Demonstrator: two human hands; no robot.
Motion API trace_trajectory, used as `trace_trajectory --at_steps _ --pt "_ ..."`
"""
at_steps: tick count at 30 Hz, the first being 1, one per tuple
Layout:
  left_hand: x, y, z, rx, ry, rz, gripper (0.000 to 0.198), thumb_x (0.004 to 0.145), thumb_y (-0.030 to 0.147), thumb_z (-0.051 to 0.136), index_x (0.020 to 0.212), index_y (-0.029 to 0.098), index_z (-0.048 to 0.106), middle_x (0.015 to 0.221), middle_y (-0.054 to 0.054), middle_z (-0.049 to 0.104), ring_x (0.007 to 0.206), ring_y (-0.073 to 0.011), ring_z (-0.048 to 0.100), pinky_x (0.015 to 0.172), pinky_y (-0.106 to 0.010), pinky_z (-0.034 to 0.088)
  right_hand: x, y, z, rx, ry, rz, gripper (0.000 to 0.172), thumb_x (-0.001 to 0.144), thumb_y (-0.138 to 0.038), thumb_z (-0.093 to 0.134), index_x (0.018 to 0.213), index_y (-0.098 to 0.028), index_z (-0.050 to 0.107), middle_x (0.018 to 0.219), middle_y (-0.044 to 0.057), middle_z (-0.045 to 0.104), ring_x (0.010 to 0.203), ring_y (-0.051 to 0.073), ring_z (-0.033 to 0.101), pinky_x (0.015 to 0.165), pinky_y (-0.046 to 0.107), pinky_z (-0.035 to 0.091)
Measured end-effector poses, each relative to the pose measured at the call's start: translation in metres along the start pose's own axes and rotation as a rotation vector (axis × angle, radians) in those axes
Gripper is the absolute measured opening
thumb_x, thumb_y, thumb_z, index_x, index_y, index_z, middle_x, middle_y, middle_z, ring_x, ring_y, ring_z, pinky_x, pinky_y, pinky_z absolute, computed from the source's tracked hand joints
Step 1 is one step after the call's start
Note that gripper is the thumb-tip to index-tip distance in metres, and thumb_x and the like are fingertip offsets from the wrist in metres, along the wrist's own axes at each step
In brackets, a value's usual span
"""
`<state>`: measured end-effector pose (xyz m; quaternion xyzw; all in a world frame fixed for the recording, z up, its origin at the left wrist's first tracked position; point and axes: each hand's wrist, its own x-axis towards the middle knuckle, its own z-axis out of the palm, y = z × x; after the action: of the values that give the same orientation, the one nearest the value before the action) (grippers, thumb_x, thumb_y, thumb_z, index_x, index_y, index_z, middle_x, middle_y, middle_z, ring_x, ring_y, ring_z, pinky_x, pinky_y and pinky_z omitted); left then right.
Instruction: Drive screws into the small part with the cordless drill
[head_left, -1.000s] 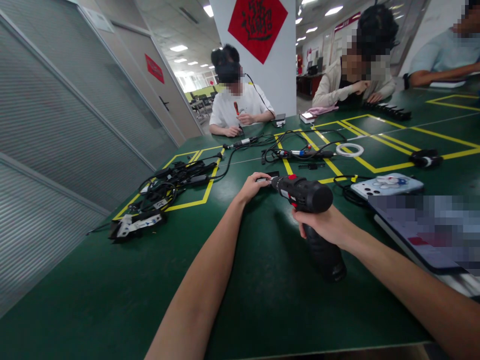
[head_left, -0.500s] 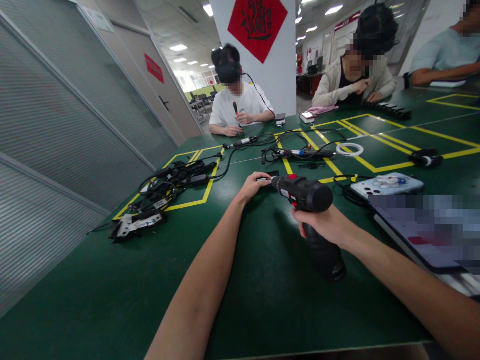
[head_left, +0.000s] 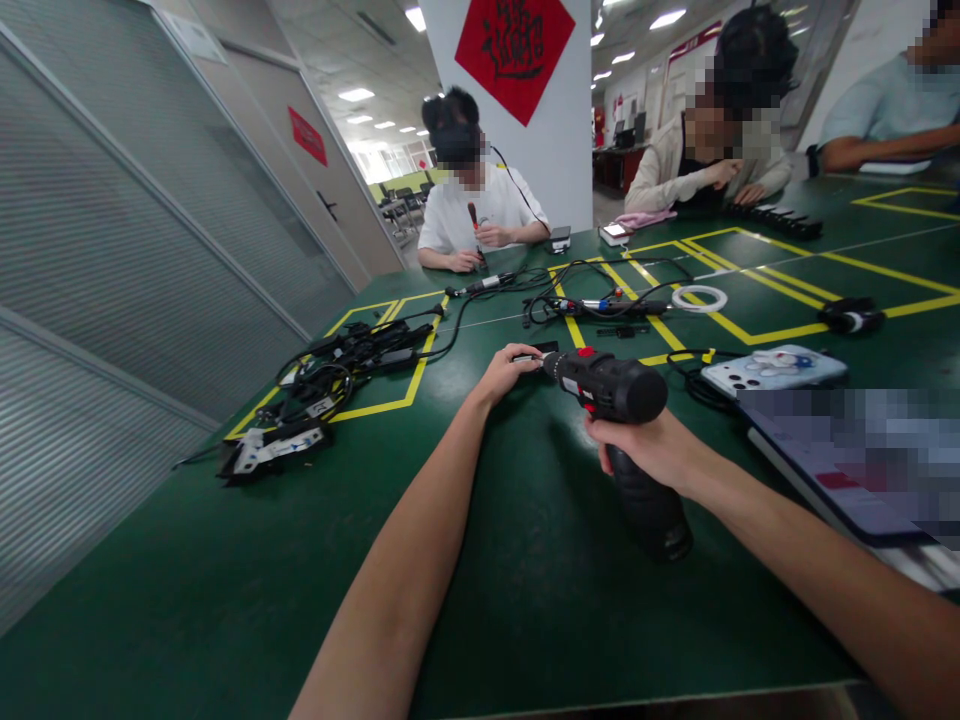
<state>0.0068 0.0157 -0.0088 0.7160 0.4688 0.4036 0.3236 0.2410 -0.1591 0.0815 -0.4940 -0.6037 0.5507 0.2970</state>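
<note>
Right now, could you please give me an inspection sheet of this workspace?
Surface: green table with yellow tape lines.
Job's things: black drill; small black piece at its tip.
Clutter: phone, tablet, white ring.
Hands: right hand grips the drill's handle; left hand pinches its tip.
Cables: tangled pile at left; more cables mid-table.
Surroundings: three people seated at the far side; red sign on a pillar.

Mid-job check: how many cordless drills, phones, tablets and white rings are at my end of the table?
cordless drill: 1
phone: 1
tablet: 1
white ring: 1
Total: 4
</note>
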Motion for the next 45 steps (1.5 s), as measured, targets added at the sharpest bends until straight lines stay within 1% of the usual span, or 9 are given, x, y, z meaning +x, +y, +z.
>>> trace_trajectory --at_steps 5,9,13,19,27,32,39,45 --pt "0.000 0.000 0.000 0.002 -0.001 -0.005 0.028 0.069 0.030 0.064 0.095 0.021 0.070 0.107 -0.005 0.063 0.106 -0.0221 0.054 0.099 -0.036 0.039 -0.001 -0.003 0.000 -0.002 0.002 0.014 0.010 0.073 -0.025 0.057 0.070 -0.016 0.059 0.050 0.003 0.061 0.047 0.014 0.055 0.050 0.026 0.040" --pt "0.001 -0.001 0.001 0.000 0.001 0.001 0.027 0.068 0.029 0.064 0.094 0.021 0.070 0.106 -0.005 0.063 0.106 -0.0220 0.055 0.100 -0.036 0.039 -0.001 0.001 0.000 -0.031 -0.009 -0.007 0.012 0.074 -0.025 0.056 0.067 -0.016 0.059 0.051 0.003 0.061 0.049 0.015 0.055 0.052 0.027 0.040" --pt "0.001 -0.002 0.001 -0.004 -0.007 -0.002 0.028 0.068 0.030 0.065 0.094 0.021 0.070 0.107 -0.005 0.063 0.105 -0.0216 0.055 0.099 -0.035 0.039 0.000 0.005 -0.001 -0.017 -0.019 -0.018 0.011 0.075 -0.025 0.056 0.070 -0.017 0.060 0.052 0.003 0.062 0.050 0.015 0.056 0.053 0.027 0.041" --pt "0.001 -0.004 0.001 0.002 -0.008 0.005 0.029 0.069 0.032 0.065 0.095 0.022 0.069 0.107 -0.004 0.063 0.106 -0.0212 0.055 0.099 -0.035 0.039 0.001 0.001 0.000 0.006 -0.011 -0.004 0.009 0.074 -0.024 0.057 0.069 -0.017 0.058 0.051 0.002 0.060 0.049 0.015 0.056 0.052 0.027 0.041" --pt "-0.001 0.001 -0.001 0.050 -0.030 0.017 0.033 0.065 0.023 0.064 0.097 0.020 0.067 0.110 -0.003 0.062 0.106 -0.0199 0.055 0.098 -0.032 0.040 -0.002 0.000 -0.001 0.002 -0.014 -0.002 0.009 0.074 -0.025 0.057 0.070 -0.017 0.058 0.050 0.002 0.059 0.048 0.015 0.056 0.051 0.027 0.041" --pt "-0.003 0.007 -0.001 0.092 -0.035 -0.012 0.035 0.064 0.020 0.062 0.098 0.020 0.067 0.110 -0.003 0.061 0.105 -0.0195 0.055 0.097 -0.032 0.040 -0.001 0.000 -0.001 0.003 -0.013 -0.003 0.008 0.073 -0.024 0.057 0.070 -0.017 0.058 0.050 0.001 0.059 0.048 0.015 0.056 0.052 0.027 0.042" --pt "-0.002 0.005 0.002 0.060 -0.016 -0.014 0.033 0.064 0.021 0.063 0.097 0.020 0.067 0.107 -0.003 0.061 0.101 -0.0191 0.055 0.095 -0.032 0.042 0.001 0.004 0.000 0.005 -0.019 -0.032 0.008 0.074 -0.024 0.057 0.069 -0.018 0.058 0.051 0.001 0.060 0.049 0.015 0.057 0.053 0.026 0.042" --pt "-0.003 0.007 0.001 0.081 -0.030 -0.008 0.034 0.065 0.021 0.062 0.098 0.020 0.067 0.111 -0.003 0.061 0.103 -0.0180 0.055 0.095 -0.030 0.041 0.000 0.003 -0.001 -0.004 -0.022 -0.027 0.010 0.073 -0.024 0.057 0.066 -0.017 0.056 0.051 0.002 0.060 0.048 0.014 0.055 0.052 0.026 0.040"
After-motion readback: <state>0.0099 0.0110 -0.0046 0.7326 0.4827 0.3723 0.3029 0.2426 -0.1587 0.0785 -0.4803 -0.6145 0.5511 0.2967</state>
